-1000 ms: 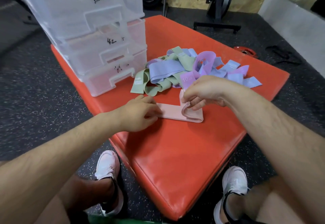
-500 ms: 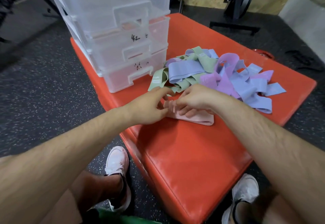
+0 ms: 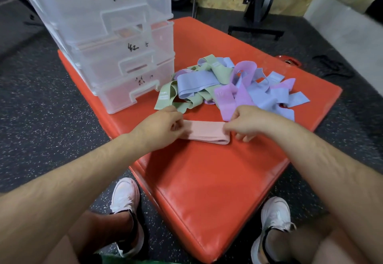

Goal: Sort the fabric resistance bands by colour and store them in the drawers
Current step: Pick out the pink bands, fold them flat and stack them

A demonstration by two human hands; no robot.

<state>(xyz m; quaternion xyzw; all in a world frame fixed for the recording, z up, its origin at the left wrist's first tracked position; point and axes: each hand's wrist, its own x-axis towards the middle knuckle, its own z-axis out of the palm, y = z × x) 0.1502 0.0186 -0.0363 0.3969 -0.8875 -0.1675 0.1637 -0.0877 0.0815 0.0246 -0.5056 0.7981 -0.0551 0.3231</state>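
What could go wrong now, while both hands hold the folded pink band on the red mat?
1. The pink band may unfold when lifted, since the left hand and right hand hold only its ends.
2. All three drawers look closed, so one hand must probably let go to open one.
3. The right hand lies close to the pile of bands and might drag one along.

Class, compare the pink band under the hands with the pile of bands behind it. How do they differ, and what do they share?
The pink band lies alone, folded flat; the pile is a loose tangle of many bands. The pink band is one colour; the pile mixes green, blue and purple. The left hand and right hand pinch the pink band's ends; neither grips the pile. Both rest on the red mat, outside the drawers.
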